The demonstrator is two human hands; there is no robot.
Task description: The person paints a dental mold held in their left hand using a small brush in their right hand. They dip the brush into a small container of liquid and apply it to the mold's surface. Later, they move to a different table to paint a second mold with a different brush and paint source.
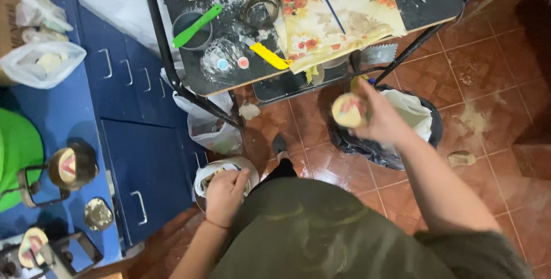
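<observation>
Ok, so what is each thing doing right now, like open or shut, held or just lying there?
right hand: raised, holding a round piece
round piece: held over the bin
black bin: open, white bag inside
left hand: reaching into the bowl
bowl: open, low by the cabinet
blue cabinet: doors shut
green spatula: resting across a cup

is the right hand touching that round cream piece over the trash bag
Touching. The head view shows the right hand with fingers wrapped round the back edge of the round cream piece, holding it in the air above the black trash bag.
</observation>
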